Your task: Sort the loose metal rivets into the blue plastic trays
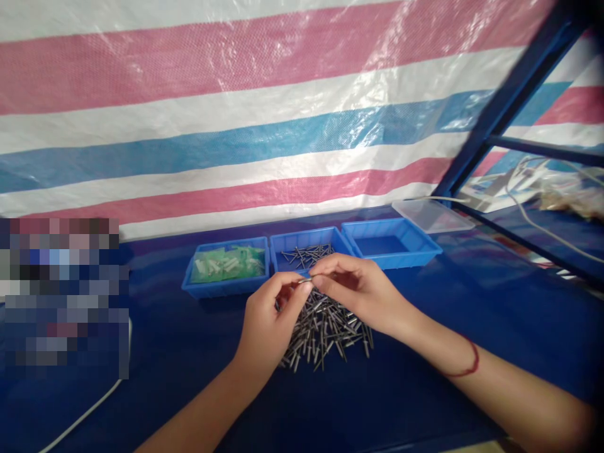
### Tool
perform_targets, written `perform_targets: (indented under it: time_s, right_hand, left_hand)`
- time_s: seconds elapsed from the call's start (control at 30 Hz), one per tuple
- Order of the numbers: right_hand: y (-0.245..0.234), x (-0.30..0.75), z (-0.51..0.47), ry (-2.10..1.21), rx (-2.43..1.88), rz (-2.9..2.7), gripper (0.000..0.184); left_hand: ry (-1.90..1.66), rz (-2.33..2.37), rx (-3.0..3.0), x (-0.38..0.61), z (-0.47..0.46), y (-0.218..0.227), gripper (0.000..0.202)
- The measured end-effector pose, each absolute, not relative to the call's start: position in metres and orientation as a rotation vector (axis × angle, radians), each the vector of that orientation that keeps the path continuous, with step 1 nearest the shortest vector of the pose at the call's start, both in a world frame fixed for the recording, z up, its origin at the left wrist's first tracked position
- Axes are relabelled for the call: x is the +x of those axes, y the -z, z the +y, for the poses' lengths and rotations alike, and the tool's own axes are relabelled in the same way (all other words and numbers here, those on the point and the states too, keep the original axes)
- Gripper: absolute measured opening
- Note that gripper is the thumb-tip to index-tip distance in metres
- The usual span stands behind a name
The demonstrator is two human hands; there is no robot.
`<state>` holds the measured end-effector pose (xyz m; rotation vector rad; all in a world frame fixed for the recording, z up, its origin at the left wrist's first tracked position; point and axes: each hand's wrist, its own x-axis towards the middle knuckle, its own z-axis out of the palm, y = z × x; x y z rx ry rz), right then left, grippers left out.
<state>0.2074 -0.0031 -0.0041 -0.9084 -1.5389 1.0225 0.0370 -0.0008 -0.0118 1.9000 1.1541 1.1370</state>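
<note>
My left hand (pixel 271 318) and my right hand (pixel 356 286) meet fingertip to fingertip above a loose pile of small metal pins (pixel 325 330) on the blue table. Both hands pinch one thin metal pin (pixel 304 280) between thumb and fingers. Behind them stand three blue trays: the left tray (pixel 207 286) holds green and white plastic pieces, the middle tray (pixel 287 242) holds several metal pins, and the right tray (pixel 401 248) looks bare inside.
A clear plastic lid (pixel 431 214) lies behind the right tray. A blue metal frame (pixel 500 107) rises at the right, with white cables (pixel 533 182) beyond it. A white cable (pixel 89 409) crosses the table at lower left. A striped tarp (pixel 236 94) hangs behind.
</note>
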Motion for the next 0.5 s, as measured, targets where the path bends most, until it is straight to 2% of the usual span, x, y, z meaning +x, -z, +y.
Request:
perform_targets:
  time_s: [0.23, 0.5]
  right_hand:
    - [0.0052, 0.2026, -0.0092, -1.172, -0.979, -1.533, 0.013]
    - [0.0126, 0.2072, -0.0081, -1.081, -0.980, -1.559, 0.012]
  left_hand:
    - [-1.208, 1.107, 2.087, 0.0308, -0.0013, 0.0095, 0.009]
    - [-1.202, 0.984, 2.238, 0.0262, 0.0022, 0.0116, 0.009]
